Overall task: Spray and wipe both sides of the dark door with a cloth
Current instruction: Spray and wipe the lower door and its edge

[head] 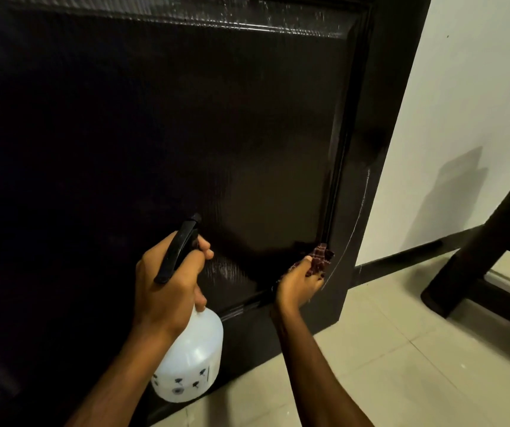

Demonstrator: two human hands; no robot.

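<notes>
The dark door (216, 134) fills most of the view, with a recessed panel and a wet sheen near its lower right corner. My left hand (167, 282) grips the black trigger head of a white spray bottle (189, 362), its nozzle pointing at the panel. My right hand (298, 282) holds a dark red checked cloth (321, 257) against the panel's lower right corner, at the moulding. Droplets glint along the panel's top edge.
A white wall (463, 118) with a dark skirting board stands right of the door's edge. Dark wooden furniture legs (488, 241) rise at the far right. Pale floor tiles (401, 365) lie below. A thin white scratch runs down the door's right stile.
</notes>
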